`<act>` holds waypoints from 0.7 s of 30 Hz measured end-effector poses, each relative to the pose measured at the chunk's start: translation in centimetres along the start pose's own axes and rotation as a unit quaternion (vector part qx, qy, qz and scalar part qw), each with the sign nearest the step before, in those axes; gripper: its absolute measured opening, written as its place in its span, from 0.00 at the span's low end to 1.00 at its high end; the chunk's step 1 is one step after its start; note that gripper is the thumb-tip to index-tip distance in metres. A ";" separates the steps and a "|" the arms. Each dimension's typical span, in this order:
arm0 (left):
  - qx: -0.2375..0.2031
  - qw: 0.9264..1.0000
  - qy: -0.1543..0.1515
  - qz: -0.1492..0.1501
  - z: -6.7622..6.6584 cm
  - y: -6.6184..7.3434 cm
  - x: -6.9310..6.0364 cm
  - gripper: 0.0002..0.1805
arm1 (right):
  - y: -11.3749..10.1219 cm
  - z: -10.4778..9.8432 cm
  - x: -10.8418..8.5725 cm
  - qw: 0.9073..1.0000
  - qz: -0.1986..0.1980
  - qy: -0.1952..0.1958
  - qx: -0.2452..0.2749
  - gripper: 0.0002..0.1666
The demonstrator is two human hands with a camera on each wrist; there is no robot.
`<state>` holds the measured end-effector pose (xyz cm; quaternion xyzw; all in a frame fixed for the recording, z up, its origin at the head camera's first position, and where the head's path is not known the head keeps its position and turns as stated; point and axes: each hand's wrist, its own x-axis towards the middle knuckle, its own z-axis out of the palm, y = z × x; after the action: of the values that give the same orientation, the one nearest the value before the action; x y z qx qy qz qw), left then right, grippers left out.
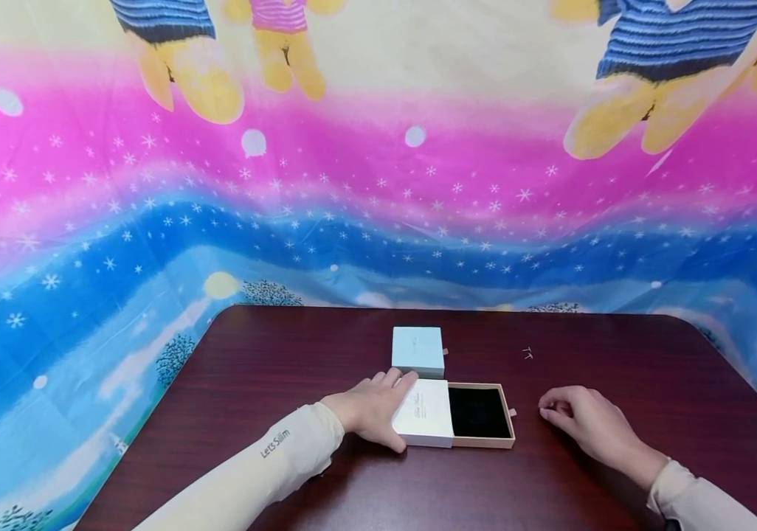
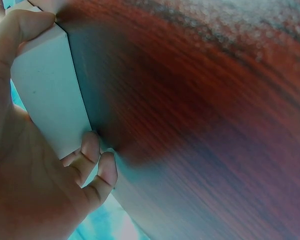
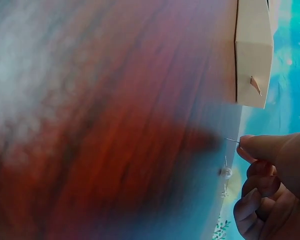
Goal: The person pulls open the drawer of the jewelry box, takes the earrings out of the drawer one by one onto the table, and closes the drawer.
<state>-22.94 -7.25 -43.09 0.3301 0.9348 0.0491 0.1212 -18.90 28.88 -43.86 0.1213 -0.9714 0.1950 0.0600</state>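
Observation:
My left hand (image 1: 376,409) grips the white sleeve of a drawer box (image 1: 428,424), thumb at the near side and fingers toward the far side. The box's drawer (image 1: 478,445), with a pinkish rim and black lining, sticks out to the right. To the right of it, my right hand (image 1: 591,428) hovers by the table. In the right wrist view, its thumb and fingers pinch a thin metal pin (image 3: 232,140); the rest of that piece is hidden. Just beyond lies a small pearl ornament (image 3: 226,173) with a thin metal stem.
A closed pale blue box (image 1: 417,350) with a small side tab stands right behind the white one. Small silvery pieces (image 1: 527,354) lie farther back on the dark wood table (image 1: 325,339). A printed cloth (image 1: 352,169) hangs behind the table.

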 end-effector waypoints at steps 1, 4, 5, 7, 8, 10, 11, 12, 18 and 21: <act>0.000 1.000 0.001 0.001 0.0 0.0 0.0 0.62 | 0.0 0.0 0.0 1.000 0.000 0.000 -0.001 0.04; 0.000 1.000 0.003 0.003 0.0 0.0 0.0 0.62 | 0.1 -0.1 0.0 1.000 -0.001 0.001 -0.004 0.03; 0.000 1.000 0.004 0.004 0.0 0.0 0.0 0.62 | 0.1 -0.1 -0.1 1.000 -0.001 0.001 -0.006 0.03; 0.000 1.000 0.004 0.004 0.0 0.0 0.0 0.62 | 0.1 -0.2 -0.1 1.000 0.000 0.002 -0.009 0.03; -0.001 1.000 0.004 0.004 0.0 0.0 0.0 0.62 | 0.1 -0.2 -0.2 1.000 0.000 0.002 -0.010 0.03; -0.002 1.000 0.003 0.004 0.0 0.0 0.0 0.62 | 0.2 -0.3 -0.2 1.000 0.001 0.001 -0.014 0.03; -0.003 1.000 0.003 0.003 0.0 0.0 0.0 0.62 | 0.2 -0.3 -0.2 1.000 0.002 0.001 -0.015 0.03; -0.003 1.000 0.003 0.003 0.0 0.0 0.0 0.62 | 0.2 -0.3 -0.3 1.000 0.003 0.001 -0.017 0.03; -0.006 1.000 0.000 0.002 0.0 0.0 -0.1 0.62 | 0.2 -0.4 -0.5 1.000 0.007 0.003 -0.026 0.04; -0.003 1.000 0.001 0.003 0.0 0.0 0.0 0.62 | 0.2 -0.5 -0.6 0.999 0.006 0.004 -0.033 0.04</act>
<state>-22.95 -7.30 -43.05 0.3322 0.9339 0.0529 0.1209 -18.34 29.40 -43.62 0.1128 -0.9778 0.1635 0.0667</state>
